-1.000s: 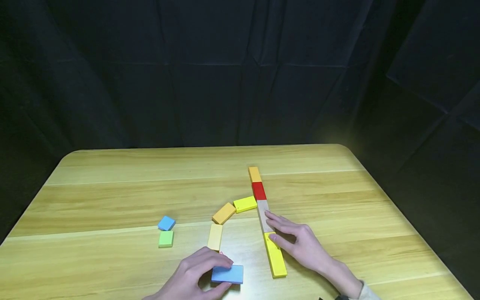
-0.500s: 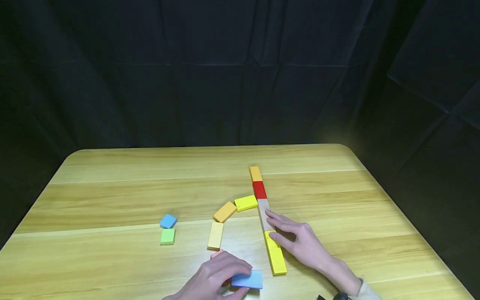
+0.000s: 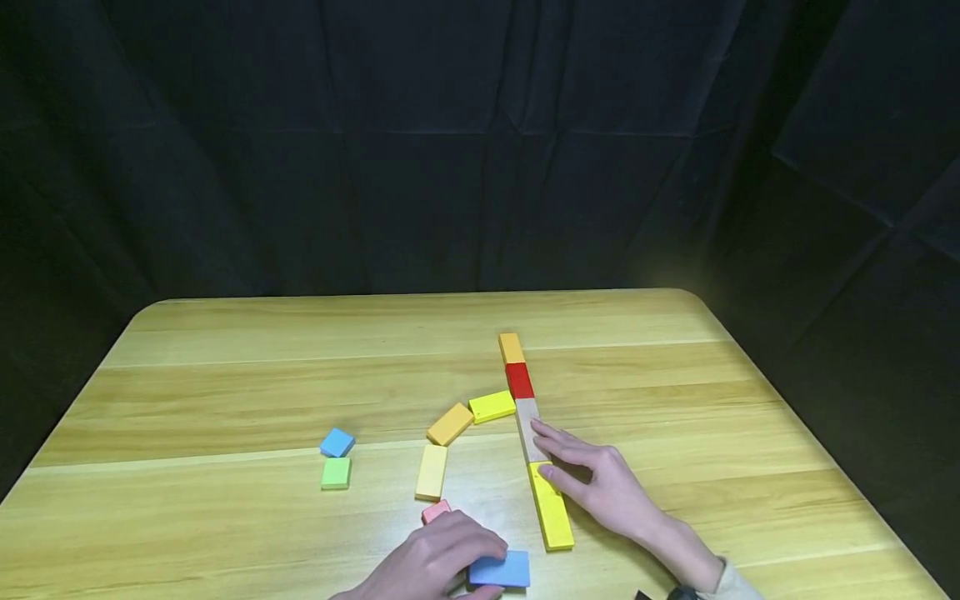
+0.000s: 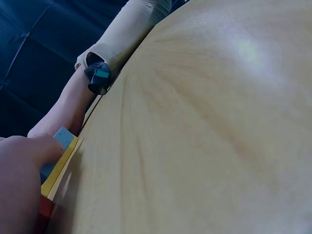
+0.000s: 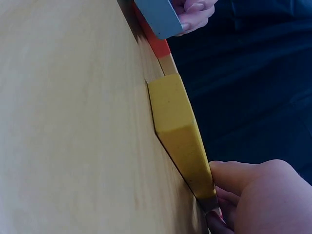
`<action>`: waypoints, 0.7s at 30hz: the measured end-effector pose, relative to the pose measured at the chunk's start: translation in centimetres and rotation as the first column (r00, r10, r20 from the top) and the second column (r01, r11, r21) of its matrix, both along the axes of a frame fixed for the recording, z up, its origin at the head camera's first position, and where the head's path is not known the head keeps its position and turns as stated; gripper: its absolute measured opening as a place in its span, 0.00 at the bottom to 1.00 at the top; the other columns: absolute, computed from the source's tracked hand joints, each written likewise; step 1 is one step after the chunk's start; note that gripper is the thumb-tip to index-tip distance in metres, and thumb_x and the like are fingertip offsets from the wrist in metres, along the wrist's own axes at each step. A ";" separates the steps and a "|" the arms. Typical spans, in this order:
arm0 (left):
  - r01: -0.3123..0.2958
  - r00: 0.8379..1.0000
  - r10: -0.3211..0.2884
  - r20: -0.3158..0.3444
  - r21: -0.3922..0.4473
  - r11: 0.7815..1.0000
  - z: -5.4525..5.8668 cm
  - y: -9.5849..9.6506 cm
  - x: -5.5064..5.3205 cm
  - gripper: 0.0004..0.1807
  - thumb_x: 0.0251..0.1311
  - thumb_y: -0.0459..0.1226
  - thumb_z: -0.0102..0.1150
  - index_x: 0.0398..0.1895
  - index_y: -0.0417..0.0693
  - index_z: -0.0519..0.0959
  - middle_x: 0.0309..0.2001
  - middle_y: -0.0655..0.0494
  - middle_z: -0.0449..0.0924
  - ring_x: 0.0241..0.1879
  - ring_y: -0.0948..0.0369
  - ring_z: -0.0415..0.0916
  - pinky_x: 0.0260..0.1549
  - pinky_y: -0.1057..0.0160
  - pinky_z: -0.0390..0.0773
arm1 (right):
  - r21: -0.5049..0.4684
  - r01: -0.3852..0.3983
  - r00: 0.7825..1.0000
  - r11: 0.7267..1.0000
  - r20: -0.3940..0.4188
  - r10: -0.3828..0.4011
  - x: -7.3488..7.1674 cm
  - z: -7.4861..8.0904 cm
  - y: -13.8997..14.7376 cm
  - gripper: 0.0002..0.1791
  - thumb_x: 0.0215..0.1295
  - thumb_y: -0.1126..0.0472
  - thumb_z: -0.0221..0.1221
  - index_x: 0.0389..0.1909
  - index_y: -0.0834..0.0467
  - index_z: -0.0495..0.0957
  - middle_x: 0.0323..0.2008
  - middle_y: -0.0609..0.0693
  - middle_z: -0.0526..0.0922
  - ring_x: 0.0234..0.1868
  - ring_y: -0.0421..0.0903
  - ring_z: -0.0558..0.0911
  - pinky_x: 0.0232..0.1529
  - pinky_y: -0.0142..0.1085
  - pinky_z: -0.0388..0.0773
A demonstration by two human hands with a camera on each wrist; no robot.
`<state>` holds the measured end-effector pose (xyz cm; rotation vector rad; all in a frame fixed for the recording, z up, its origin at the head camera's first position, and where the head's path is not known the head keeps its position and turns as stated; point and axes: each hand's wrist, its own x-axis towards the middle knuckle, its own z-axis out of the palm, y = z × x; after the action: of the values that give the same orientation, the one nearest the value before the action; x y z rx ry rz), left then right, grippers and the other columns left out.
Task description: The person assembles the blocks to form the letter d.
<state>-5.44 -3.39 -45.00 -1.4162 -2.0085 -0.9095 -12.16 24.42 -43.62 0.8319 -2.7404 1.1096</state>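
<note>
Near the table's front edge, my left hand pinches a flat blue block between thumb and fingers. Beside its knuckles lies a small pink block, partly covered by the hand. My right hand rests along a straight row of blocks. Its thumb touches the long yellow block, and its fingertips reach the whitish block. The right wrist view shows the thumb along the side of the yellow block, with the raised blue block beyond.
A red block and an orange block continue the row. A curve of yellow, orange and cream blocks bends left from it. Small blue and green blocks lie farther left.
The left hand has carried the blue block right and slightly toward the front edge, uncovering more of the pink block. My right hand keeps its place on the row.
</note>
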 end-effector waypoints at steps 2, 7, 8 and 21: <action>0.004 1.000 -0.003 0.003 -0.014 1.000 0.0 0.0 0.0 0.14 0.62 0.42 0.67 0.46 0.47 0.79 0.45 0.60 0.82 0.44 0.68 0.79 0.52 0.78 0.74 | 0.004 -0.001 1.000 1.000 -0.011 0.001 0.0 0.0 0.1 0.23 0.70 0.51 0.62 0.63 0.51 0.78 0.67 0.39 0.73 0.69 0.48 0.72 0.68 0.44 0.69; -0.002 1.000 0.003 0.015 -0.056 0.998 0.0 0.1 0.1 0.14 0.63 0.44 0.67 0.46 0.47 0.79 0.44 0.62 0.82 0.42 0.69 0.78 0.51 0.80 0.73 | 0.006 0.001 1.000 1.000 -0.011 -0.001 0.0 0.0 0.2 0.23 0.69 0.50 0.62 0.63 0.51 0.78 0.68 0.38 0.73 0.69 0.47 0.72 0.68 0.33 0.66; -0.004 1.000 0.005 0.017 -0.063 0.998 0.0 0.1 0.1 0.14 0.63 0.44 0.67 0.46 0.48 0.79 0.43 0.63 0.82 0.42 0.69 0.78 0.51 0.80 0.73 | 0.006 0.000 1.000 1.000 -0.011 0.000 0.0 0.0 0.2 0.23 0.69 0.50 0.62 0.63 0.51 0.78 0.68 0.39 0.73 0.69 0.47 0.72 0.68 0.32 0.66; -0.064 0.998 0.066 0.010 -0.122 0.990 -0.2 -0.3 0.2 0.14 0.63 0.46 0.66 0.46 0.50 0.78 0.42 0.65 0.81 0.42 0.69 0.76 0.51 0.79 0.73 | -0.001 -0.002 1.000 1.000 -0.005 0.002 0.0 0.0 0.0 0.23 0.70 0.51 0.62 0.63 0.52 0.78 0.68 0.39 0.74 0.69 0.47 0.72 0.68 0.25 0.62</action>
<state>-5.29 -3.66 -45.19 -1.4024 -2.1397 -0.7836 -12.13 24.40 -43.58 0.8358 -2.7357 1.1080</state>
